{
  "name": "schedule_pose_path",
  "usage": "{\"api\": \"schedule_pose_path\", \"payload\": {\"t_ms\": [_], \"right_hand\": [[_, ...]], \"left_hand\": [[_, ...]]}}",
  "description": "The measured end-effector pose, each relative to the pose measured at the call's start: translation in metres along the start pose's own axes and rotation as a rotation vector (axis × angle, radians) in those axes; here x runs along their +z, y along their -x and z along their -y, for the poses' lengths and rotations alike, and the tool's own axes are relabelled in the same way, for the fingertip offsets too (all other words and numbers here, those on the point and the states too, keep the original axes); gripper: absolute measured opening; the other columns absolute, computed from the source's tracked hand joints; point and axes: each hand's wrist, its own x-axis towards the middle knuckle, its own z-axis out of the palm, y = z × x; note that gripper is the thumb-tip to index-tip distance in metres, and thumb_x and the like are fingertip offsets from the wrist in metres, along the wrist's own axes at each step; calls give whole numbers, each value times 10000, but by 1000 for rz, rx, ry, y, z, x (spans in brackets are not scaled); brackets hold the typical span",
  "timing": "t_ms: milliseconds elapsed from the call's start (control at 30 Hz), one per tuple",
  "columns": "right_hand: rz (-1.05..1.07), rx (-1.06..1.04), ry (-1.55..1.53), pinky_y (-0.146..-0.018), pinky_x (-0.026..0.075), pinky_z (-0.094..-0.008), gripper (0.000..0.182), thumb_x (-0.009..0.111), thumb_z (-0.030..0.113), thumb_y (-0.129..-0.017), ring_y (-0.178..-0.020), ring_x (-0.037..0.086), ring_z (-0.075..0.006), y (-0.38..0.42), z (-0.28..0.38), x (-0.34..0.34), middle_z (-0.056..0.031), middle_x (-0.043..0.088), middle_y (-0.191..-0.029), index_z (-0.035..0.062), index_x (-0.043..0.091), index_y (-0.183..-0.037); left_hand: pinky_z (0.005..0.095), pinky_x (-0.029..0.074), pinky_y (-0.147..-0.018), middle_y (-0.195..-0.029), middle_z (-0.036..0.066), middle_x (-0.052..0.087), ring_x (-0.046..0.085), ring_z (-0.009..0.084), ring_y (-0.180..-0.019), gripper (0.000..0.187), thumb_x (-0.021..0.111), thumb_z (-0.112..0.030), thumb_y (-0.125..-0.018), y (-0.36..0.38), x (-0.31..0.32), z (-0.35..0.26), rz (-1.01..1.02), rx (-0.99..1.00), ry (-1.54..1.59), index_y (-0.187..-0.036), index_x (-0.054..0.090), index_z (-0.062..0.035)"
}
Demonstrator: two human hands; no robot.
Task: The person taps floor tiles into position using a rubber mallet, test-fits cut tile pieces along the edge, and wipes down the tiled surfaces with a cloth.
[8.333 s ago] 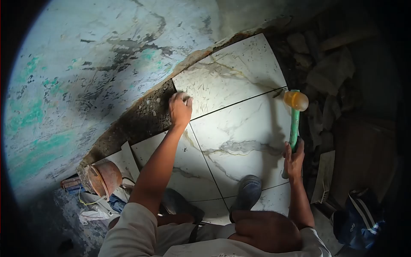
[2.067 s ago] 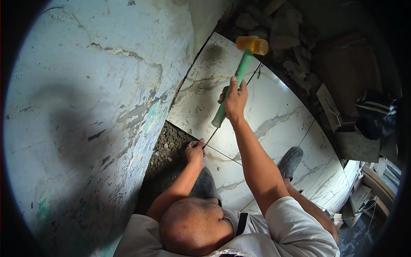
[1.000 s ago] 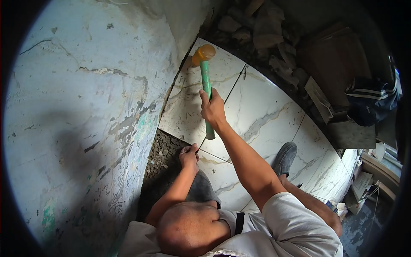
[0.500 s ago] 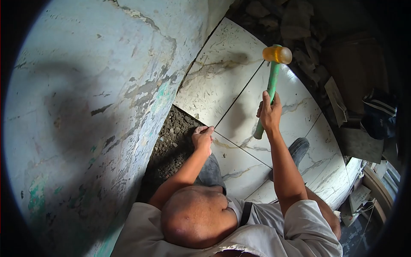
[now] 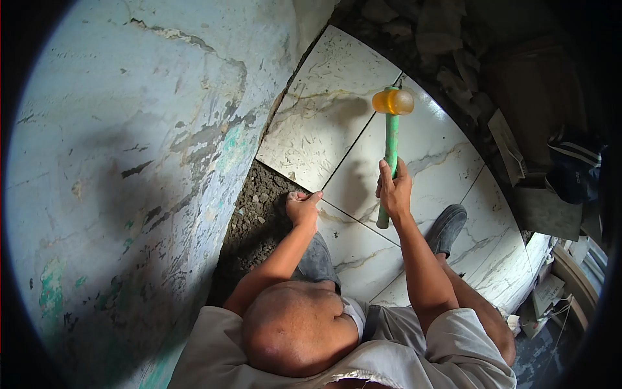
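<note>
In my right hand (image 5: 395, 191) is a mallet (image 5: 392, 102) with an amber head and a green handle. The fingers wrap the lower handle, and the head hangs over the marbled white floor tiles (image 5: 427, 162). My left hand (image 5: 303, 207) is closed at the corner where tile joints meet. Its thumb and fingertips press together by the dark joint (image 5: 350, 148); whatever they may pinch is too small or hidden to make out. Beside that hand lies a patch of loose grey-brown mortar (image 5: 256, 204), between the tiles and the wall.
A worn, peeling wall (image 5: 129, 162) rises on the left. Rubble (image 5: 447, 39) is piled past the tiles at the top right. A dark bag (image 5: 573, 168) sits at the right, above a flat board (image 5: 547, 211). My shoes (image 5: 447, 228) stand on and beside the tiles.
My right hand and the mallet have moved left and slightly down, and the handle is more upright in view. My left hand stays at the same tile corner.
</note>
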Motion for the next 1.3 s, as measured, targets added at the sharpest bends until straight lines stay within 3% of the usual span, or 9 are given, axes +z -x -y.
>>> {"api": "schedule_pose_path", "payload": {"t_ms": [333, 367, 433, 467, 667, 900, 1100, 1167, 1300], "right_hand": [[-37, -366, -144, -435, 412, -285, 311, 531, 330, -985, -449, 491, -112, -54, 59, 77, -28, 504, -547, 23, 481, -962], [-69, -338, 45, -522, 479, -401, 359, 524, 353, -977, -528, 605, -278, -65, 58, 84, -149, 593, -609, -5, 492, -983], [-99, -320, 513, -655, 486, -510, 397, 509, 364, -970, -709, 629, -458, -88, 58, 95, -278, 630, -736, -30, 504, -1021], [-48, -289, 525, -716, 462, -553, 405, 502, 367, -967, -813, 590, -526, -92, 62, 95, -331, 623, -810, -33, 512, -1030], [-140, -359, 360, -711, 466, -545, 381, 508, 343, -968, -796, 601, -517, -74, 94, 95, -328, 624, -804, -35, 500, -1017], [-45, -246, 528, -718, 468, -560, 387, 515, 337, -963, -802, 597, -523, -91, 70, 91, -332, 623, -811, -46, 497, -1014], [-82, -360, 365, -610, 439, -553, 339, 536, 309, -964, -704, 572, -523, -50, 54, 95, -312, 592, -721, -15, 439, -994], [12, -201, 579, -617, 445, -561, 342, 525, 320, -967, -697, 577, -517, -56, 29, 95, -308, 597, -716, -9, 441, -998], [27, -223, 551, -630, 459, -564, 361, 510, 342, -968, -706, 586, -516, -53, 53, 91, -309, 605, -722, -11, 447, -1004]], "left_hand": [[273, 446, -539, -805, 54, 601, 525, 123, -645, 449, 830, 18, -688, 2, 1, -6, -36, -25, -105, -897, 442, -71], [273, 446, -539, -805, 54, 601, 525, 123, -645, 449, 830, 18, -688, -1, 0, -2, -34, -23, -104, -897, 442, -71], [259, 408, -486, -775, 40, 591, 476, 100, -560, 452, 811, 18, -708, -11, -1, 9, -29, 43, -96, -895, 418, -103], [259, 408, -486, -775, 40, 591, 476, 100, -560, 452, 811, 18, -708, -11, -4, 11, -29, 46, -98, -895, 418, -103], [261, 398, -482, -751, 29, 552, 466, 109, -539, 445, 826, -1, -690, -16, -5, 18, -28, 62, -100, -881, 437, -99], [269, 398, -494, -751, 20, 539, 460, 116, -547, 432, 823, 2, -694, -10, -5, 10, -21, 38, -130, -860, 440, -107], [270, 381, -470, -748, 18, 541, 457, 114, -552, 433, 820, 7, -699, -3, -2, 0, -31, -28, -98, -863, 437, -111], [268, 374, -465, -734, 19, 541, 445, 112, -533, 433, 818, 8, -702, -7, -3, 7, -46, 1, -116, -864, 435, -112], [268, 356, -454, -699, 21, 540, 404, 108, -485, 439, 821, 5, -703, -8, -2, 5, -51, -17, -139, -861, 429, -115]]}}
